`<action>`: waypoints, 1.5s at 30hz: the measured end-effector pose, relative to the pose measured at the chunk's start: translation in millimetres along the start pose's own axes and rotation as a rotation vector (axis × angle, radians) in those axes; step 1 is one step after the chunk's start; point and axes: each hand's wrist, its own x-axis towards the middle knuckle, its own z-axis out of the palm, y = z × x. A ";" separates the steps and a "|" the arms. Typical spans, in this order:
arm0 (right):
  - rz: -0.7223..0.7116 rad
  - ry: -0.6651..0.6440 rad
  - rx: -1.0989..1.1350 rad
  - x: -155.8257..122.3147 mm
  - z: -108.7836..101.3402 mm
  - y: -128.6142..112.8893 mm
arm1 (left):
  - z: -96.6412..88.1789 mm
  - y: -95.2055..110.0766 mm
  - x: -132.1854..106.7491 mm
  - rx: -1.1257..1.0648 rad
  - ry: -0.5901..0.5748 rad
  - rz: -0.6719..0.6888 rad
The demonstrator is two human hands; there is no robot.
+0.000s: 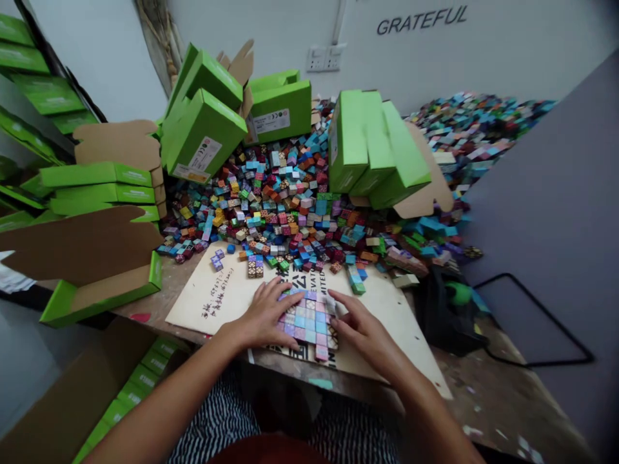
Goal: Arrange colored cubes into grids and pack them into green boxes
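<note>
A flat patch of small coloured cube blocks (309, 320), pink, blue and patterned, lies on a beige cardboard sheet (217, 296) at the table's near edge. My left hand (264, 316) rests on the patch's left side with fingers spread flat over the blocks. My right hand (360, 325) touches its right side, fingers stretched towards the upper right corner. Neither hand lifts anything. A short strip of blue and green cubes (356, 279) and a brown patterned pair (255, 266) lie just beyond the hands.
A big heap of loose coloured cubes (290, 193) fills the table behind the sheet. Green cartons (206, 129) lean at the back, more (372, 145) to the right, and flat ones (97, 187) stack at left. A grey panel (556, 212) and a black cable (532, 316) stand right.
</note>
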 end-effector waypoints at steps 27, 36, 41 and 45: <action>-0.240 0.015 -0.008 16.4 24.1 -49.0 | -30.9 32.9 -36.1 -0.763 0.472 -0.314; -0.496 -0.119 0.042 59.9 90.9 -87.9 | -24.2 1.3 -70.4 -0.635 0.623 -0.512; -0.331 0.114 -0.159 54.6 36.5 -37.8 | -5.6 5.4 -69.4 -0.229 0.487 -0.390; -0.124 0.234 -0.376 57.6 -2.8 16.3 | -2.4 8.6 -59.9 -0.139 0.436 -0.386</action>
